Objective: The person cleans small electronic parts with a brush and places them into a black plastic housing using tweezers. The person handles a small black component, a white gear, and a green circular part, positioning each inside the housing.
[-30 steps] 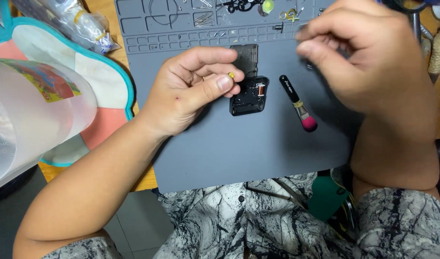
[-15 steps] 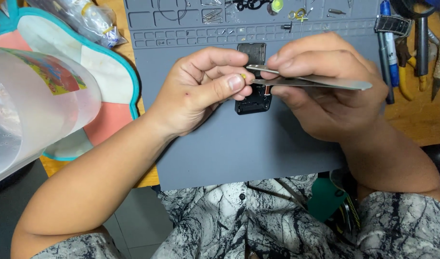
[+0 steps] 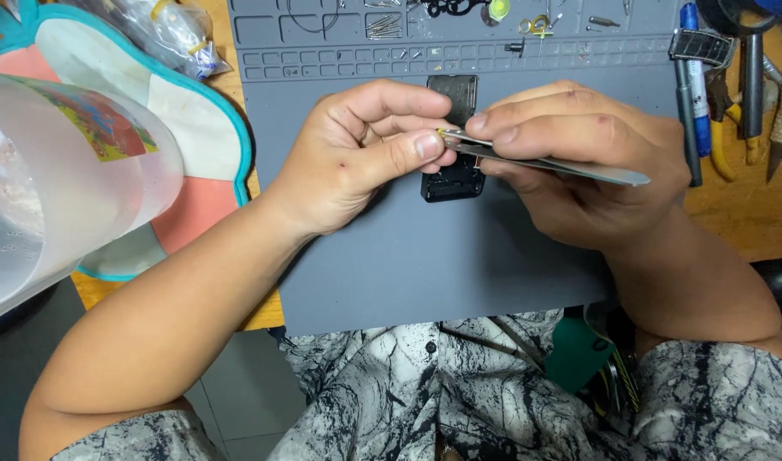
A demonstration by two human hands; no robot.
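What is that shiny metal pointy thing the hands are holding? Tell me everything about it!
It looks like a pair of tweezers: thin, flat, silvery metal, lying almost level above the grey mat. The right hand pinches it near the narrow end, and the wide end pokes out to the right. Its tip meets the left hand fingertips, where a tiny yellowish bit shows. A black device sits below.

A single head-worn camera looks steeply down from close above onto a grey work mat (image 3: 391,273), facing away from the wearer. The patterned shirt (image 3: 459,393) fills the near edge; hand tools (image 3: 732,94) lie far right.
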